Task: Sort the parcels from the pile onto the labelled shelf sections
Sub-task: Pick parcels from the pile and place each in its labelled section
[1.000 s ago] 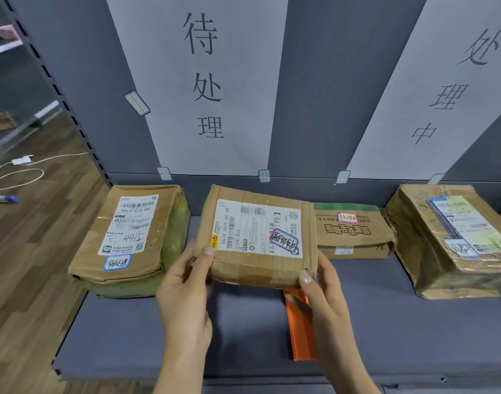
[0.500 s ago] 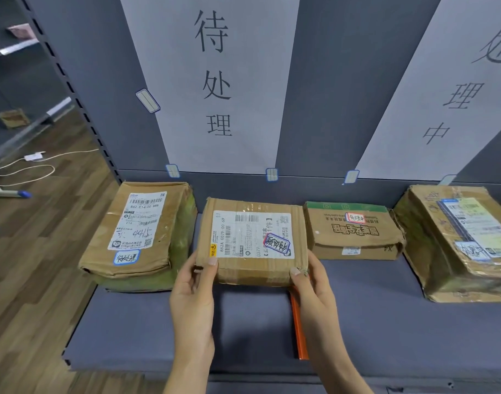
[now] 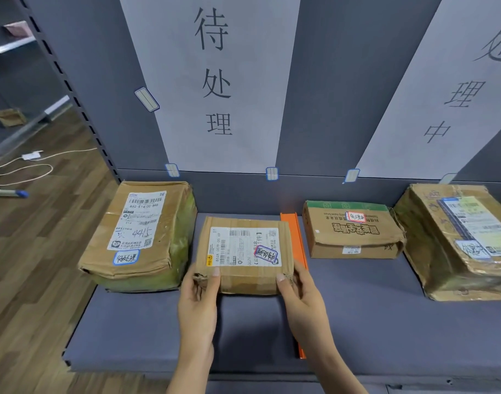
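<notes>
A flat cardboard parcel (image 3: 245,253) with a white shipping label and a blue-and-red sticker lies on the grey shelf (image 3: 371,322), under the left paper sign (image 3: 212,81). My left hand (image 3: 199,302) grips its near left corner, thumb on top. My right hand (image 3: 300,297) grips its near right corner the same way. An orange divider strip (image 3: 294,237) runs front to back just right of this parcel.
A bigger parcel (image 3: 141,237) with a blue sticker sits to the left, close beside the held one. Right of the divider lie a green-edged box (image 3: 354,231) and a large taped parcel (image 3: 457,240), under a second sign (image 3: 457,95). Wooden floor with cables is at left.
Both hands have moved the parcel down and back onto the shelf, left of the orange divider, which now shows beside it. The camera has come closer.
</notes>
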A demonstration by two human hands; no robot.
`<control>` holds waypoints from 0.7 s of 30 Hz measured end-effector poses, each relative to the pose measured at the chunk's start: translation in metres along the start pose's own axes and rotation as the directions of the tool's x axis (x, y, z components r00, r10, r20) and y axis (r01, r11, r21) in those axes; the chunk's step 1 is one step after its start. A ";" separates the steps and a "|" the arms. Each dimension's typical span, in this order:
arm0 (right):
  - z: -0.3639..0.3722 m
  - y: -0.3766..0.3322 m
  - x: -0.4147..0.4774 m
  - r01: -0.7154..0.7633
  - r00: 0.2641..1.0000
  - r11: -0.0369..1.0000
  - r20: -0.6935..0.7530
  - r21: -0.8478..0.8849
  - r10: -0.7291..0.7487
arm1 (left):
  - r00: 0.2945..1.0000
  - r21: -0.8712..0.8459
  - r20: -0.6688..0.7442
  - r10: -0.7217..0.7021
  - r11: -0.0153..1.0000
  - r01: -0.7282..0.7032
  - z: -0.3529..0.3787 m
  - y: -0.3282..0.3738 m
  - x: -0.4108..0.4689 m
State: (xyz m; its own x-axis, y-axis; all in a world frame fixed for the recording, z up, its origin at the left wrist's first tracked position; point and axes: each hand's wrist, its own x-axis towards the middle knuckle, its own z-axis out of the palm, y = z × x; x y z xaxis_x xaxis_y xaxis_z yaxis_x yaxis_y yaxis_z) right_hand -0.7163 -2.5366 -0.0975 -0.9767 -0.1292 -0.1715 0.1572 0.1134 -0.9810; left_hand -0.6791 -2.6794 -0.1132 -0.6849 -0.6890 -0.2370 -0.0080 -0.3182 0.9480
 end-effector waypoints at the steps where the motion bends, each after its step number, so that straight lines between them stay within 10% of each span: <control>1: 0.000 0.000 0.001 0.006 1.000 1.000 -0.001 -0.010 -0.006 | 1.000 0.015 0.001 -0.001 1.000 0.001 -0.001 0.000 0.001; 9: -0.004 0.006 0.002 0.058 0.998 0.983 -0.019 -0.175 -0.063 | 0.999 0.114 0.011 -0.034 0.993 0.033 -0.004 0.007 -0.003; 13: -0.013 0.020 -0.006 0.304 0.946 0.778 0.079 -0.550 -0.314 | 0.990 0.356 0.055 0.129 0.924 -0.141 -0.016 0.004 -0.029; 21: -0.012 0.037 -0.011 0.547 0.764 0.340 0.290 -0.765 -0.577 | 0.738 0.698 0.486 0.469 0.299 -0.650 -0.032 -0.011 -0.024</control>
State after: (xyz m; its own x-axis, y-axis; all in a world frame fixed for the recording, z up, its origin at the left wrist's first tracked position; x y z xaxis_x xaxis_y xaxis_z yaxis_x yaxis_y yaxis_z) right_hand -0.7014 -2.5193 -0.1310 -0.7943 -0.4494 0.4089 -0.5925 0.7217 -0.3578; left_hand -0.6390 -2.6806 -0.1244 -0.8632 -0.3406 0.3727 -0.0656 0.8076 0.5861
